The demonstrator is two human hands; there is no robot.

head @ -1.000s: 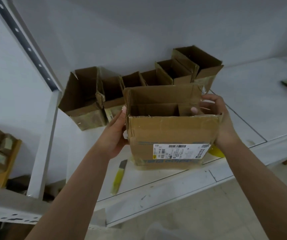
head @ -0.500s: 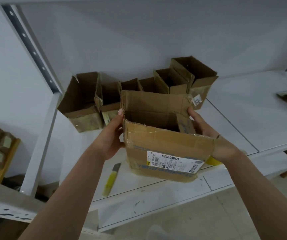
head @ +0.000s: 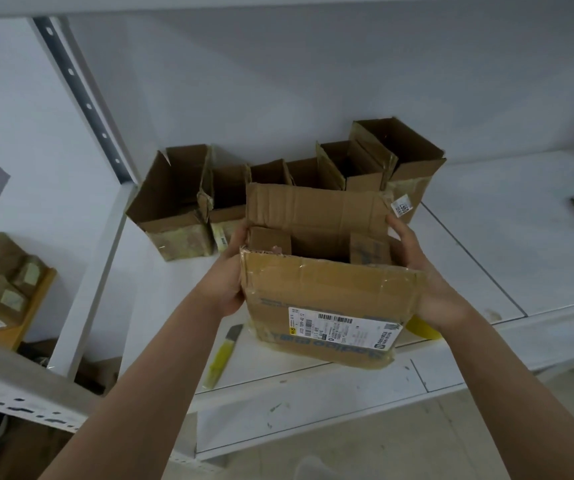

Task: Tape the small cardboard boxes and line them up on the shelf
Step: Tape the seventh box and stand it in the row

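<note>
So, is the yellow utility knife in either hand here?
No, the yellow utility knife lies on the shelf while the left hand and right hand hold the box.

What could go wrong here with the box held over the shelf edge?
1. The held box sits near the shelf's front edge, gripped only at its sides by the left hand and right hand; a slip could drop it to the floor.
2. The yellow utility knife lies just below the box; setting down blindly could knock it off.
3. Its raised flaps may catch the row of open boxes behind.
</note>
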